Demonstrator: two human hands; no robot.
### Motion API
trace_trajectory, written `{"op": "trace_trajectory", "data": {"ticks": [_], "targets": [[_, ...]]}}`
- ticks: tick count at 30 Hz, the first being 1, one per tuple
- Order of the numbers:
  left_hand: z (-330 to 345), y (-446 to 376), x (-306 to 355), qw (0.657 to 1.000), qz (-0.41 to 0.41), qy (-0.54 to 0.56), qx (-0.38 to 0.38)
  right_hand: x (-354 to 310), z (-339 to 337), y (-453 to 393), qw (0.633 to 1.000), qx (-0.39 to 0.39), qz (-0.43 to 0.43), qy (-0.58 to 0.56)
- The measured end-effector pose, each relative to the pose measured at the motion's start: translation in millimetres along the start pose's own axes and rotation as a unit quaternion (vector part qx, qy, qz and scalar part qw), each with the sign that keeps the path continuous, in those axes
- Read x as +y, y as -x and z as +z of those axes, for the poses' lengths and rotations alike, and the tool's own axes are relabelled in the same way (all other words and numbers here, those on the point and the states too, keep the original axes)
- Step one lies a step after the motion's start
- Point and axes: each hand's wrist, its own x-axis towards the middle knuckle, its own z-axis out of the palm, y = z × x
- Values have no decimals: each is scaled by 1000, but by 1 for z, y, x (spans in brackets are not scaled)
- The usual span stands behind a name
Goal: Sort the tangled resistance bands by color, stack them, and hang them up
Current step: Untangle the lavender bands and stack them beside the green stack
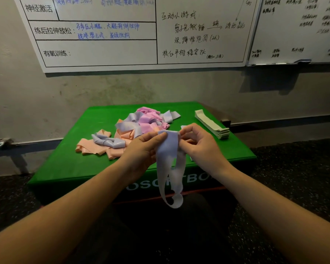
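Note:
A lavender resistance band (170,168) hangs down in front of the green box (65,164), its loop twisted at the bottom. My left hand (141,149) pinches its top left corner and my right hand (198,143) pinches its top right corner, holding the top edge spread between them. Behind my hands lies a tangled pile of bands (141,124) in pink, lavender and peach. A peach and lavender clump (101,143) trails off to the pile's left. A neat stack of pale green bands (211,123) lies at the box's right side.
The green box stands against a grey wall (84,92) under two whiteboards (141,35) with handwriting. Dark speckled floor (293,178) surrounds the box. A metal rail (17,143) runs along the wall at left. Something white (184,127) shows on the box behind my right hand.

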Motion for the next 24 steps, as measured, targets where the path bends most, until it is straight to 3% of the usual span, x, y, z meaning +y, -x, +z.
{"op": "trace_trajectory", "data": {"ticks": [4,11,13,15,16,18,20,24], "targets": [[0,-1,1,999,22,-36,24,-7,-4,2,999,-4,-40,20],[0,-1,5,998,3,-62,10,-12,-11,-3,980,81,-113,144],[1,0,6,999,-16,-46,-11,-11,-13,-4,954,101,-165,228],[2,3,8,998,-41,-15,-40,-8,-16,-3,895,114,-251,351],[3,4,9,997,-53,-5,-50,-6,-18,-2,882,111,-272,367],[3,5,10,996,-64,-9,-57,-8,-16,0,923,86,-227,297],[3,5,9,996,-57,-43,-44,-13,-13,1,981,52,-109,154],[4,3,4,997,-18,-68,-40,-24,-10,-2,998,-4,60,-22]]}}
